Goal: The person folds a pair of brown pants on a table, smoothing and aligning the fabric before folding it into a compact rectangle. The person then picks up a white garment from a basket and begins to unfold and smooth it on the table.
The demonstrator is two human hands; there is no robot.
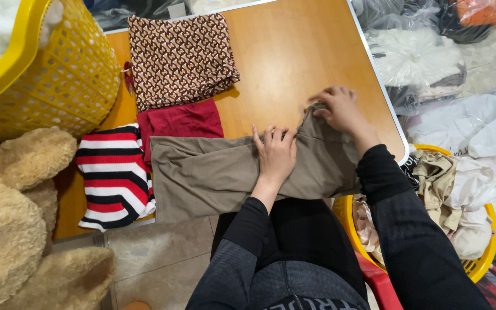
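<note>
1. While folded clothes fill the far-left part of the wooden surface [294, 51], a brown patterned cloth [180, 57] lies farthest from the person, a dark red garment [180, 121] just below it, and a red, white and black striped garment [113, 175] at the left edge.
2. A tan plush toy [18, 224] sits left of the surface, with a yellow perforated basket [58, 80] above it, tilted over the corner.
3. The taupe garment [213, 172] lies across the near edge, touching the red one.
4. The left hand [275, 154] presses flat on the garment's middle, fingers released and spread.
5. The right hand [340, 109] rests on its upper right end, fingers [324, 111] curled and pinching the bunched fabric.
6. A second yellow basket [477, 265] at the right holds crumpled beige and white clothes; plastic bags [466, 123] lie beyond it.
</note>
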